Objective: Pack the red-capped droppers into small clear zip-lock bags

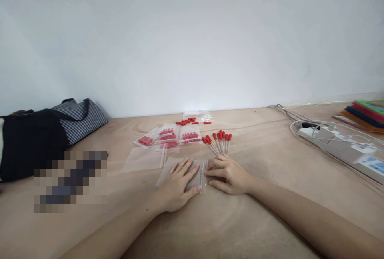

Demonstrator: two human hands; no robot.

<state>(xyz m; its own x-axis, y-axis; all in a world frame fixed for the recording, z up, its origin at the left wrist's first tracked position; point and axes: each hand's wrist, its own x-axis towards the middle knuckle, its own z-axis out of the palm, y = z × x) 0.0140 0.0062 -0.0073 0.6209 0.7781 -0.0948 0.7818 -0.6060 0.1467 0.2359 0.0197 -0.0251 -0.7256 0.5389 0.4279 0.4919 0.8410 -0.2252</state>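
My left hand (180, 185) lies flat with its fingers spread on a clear zip bag (198, 177) with a red stripe along its right edge. My right hand (229, 175) is at that striped edge, its fingers loosely bent and the thumb apart from them; nothing shows in its grasp. Whether its fingertips touch the bag is hard to tell. Just beyond the right hand several glass droppers with red bulbs (221, 135) lie fanned out, their lower ends partly hidden by the hand. Another flat zip bag (142, 161) lies to the left.
Filled zip bags with red bulbs (168, 135) lie farther back, near loose red bulbs (187, 121) and a bag of thin glass tubes (196, 115). At right are a power strip (345, 147) with cables and coloured folders (367, 113). A black bag (33, 143) stands at left.
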